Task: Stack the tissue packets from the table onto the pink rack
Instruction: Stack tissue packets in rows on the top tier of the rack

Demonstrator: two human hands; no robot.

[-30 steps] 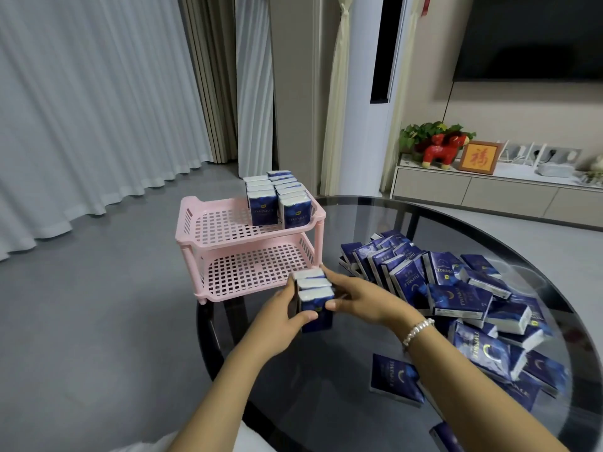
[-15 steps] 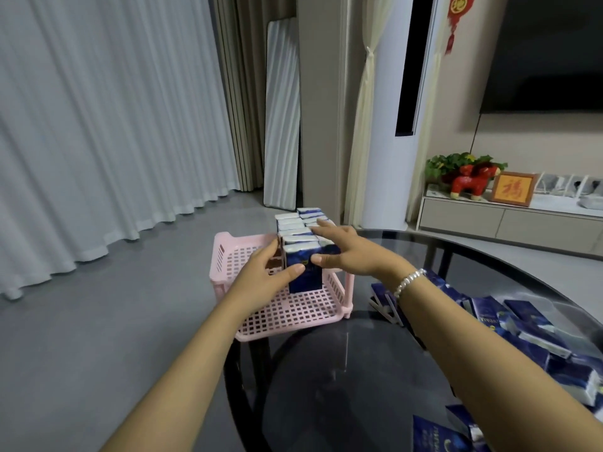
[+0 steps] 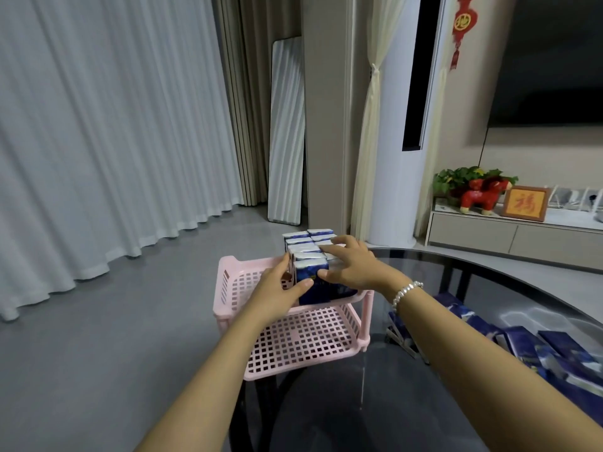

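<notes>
Head view: tissue packets, blue with white tops, stand upright in two rows on the top shelf of the pink rack. Left hand grips the nearest ones, thumb across their front face, fingers curled round the far left side. Right hand lies over the right row, fingers straight and pressing on the tops, thumb on the front. Risk, as I judge it: packets just beside the thumbs stand close to the shelf's front lip; an uneven release could tip them forward. More packets lie on the glass table, well behind the wrists. Lower shelf shows none.
</notes>
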